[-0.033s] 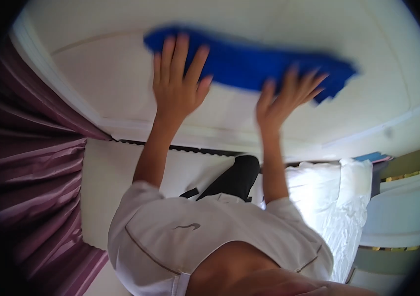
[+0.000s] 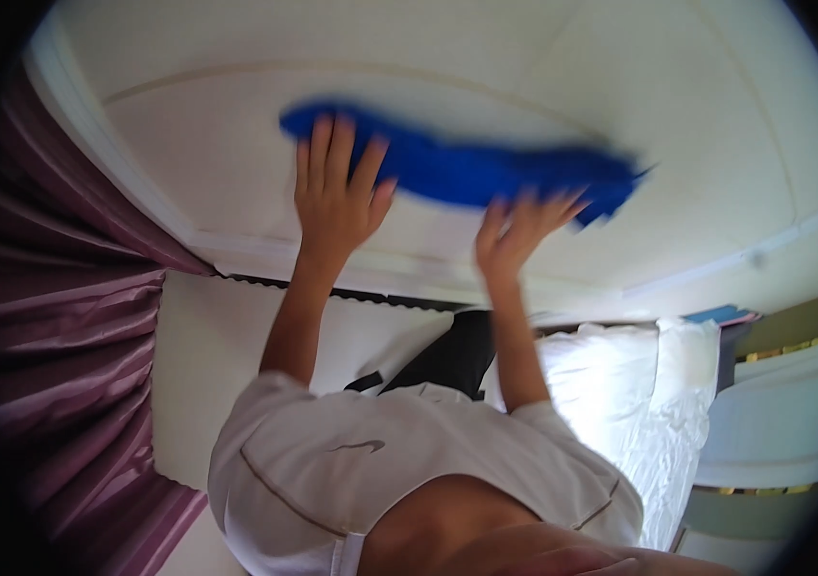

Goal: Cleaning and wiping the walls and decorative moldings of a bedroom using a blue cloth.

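Observation:
A long blue cloth lies against a pale, smooth panel with a thin curved seam. My left hand rests flat on the cloth's left end, fingers stretched out and a little apart. On the right part of the cloth lies my right hand, its fingers spread over the lower edge and slightly blurred. Neither hand curls round the cloth; both press it from above. The cloth's right end is ragged and sticks out past my right fingers. What lies under the cloth is hidden.
Purple pleated curtains hang along the left. A white surface with a dark scalloped edge lies below the panel. At the right are a shiny white crumpled cover, flat blue and pink items and pale panels with gold trim.
Both hands and the blue cloth have slid down the panel toward me. My right hand and the cloth's right end have also shifted left. More of the curved seam shows above the cloth.

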